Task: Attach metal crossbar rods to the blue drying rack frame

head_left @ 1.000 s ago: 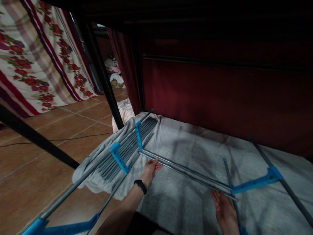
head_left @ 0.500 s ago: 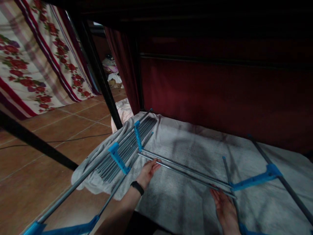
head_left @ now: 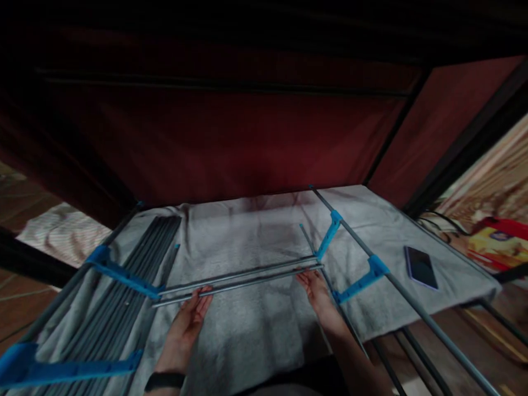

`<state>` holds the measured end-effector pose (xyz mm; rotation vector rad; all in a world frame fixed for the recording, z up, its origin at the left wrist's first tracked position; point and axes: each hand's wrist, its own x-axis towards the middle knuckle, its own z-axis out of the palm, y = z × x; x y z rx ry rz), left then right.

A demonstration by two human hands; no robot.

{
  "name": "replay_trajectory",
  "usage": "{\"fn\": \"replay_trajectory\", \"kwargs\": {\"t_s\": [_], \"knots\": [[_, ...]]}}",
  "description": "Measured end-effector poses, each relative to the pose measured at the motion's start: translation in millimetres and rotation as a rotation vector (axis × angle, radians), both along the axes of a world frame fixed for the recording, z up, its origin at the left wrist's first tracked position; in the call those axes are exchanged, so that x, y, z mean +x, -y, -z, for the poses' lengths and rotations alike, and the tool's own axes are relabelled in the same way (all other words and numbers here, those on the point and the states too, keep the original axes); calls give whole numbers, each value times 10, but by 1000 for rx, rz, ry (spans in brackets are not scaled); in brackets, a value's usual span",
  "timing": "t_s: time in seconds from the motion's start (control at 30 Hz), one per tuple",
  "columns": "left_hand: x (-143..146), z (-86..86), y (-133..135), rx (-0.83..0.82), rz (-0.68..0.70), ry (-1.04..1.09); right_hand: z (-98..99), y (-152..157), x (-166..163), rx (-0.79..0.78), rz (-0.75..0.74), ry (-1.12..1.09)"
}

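Grey cloth (head_left: pixel 256 236) bears rods (head_left: pixel 247 279); left hand (head_left: pixel 186 323), right hand (head_left: pixel 319 294) touching.

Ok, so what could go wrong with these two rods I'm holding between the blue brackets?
1. Your left hand and right hand seem to touch the two rods only with the fingers, so the rods may slip and drop onto the grey cloth.
2. The right hand sits close to a blue bracket; fingers might get pinched there.
3. The phone lies near the cloth's edge, and a tug on the cloth could send it off.
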<state>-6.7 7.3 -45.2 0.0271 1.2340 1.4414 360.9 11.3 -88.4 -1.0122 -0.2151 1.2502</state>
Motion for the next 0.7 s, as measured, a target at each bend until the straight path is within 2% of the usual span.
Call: {"fn": "replay_trajectory", "kwargs": {"t_s": [0.23,0.53,0.7], "knots": [[-38,-43,-29,-86,41,25,-54,-20,-10,12,-2,-34],[13,-128,-74,-120,-28,9,-93,-81,12,-13,-25,-15],[32,-82,-33,-99,-57,29,-111,-110,34,-56,-62,7]]}}
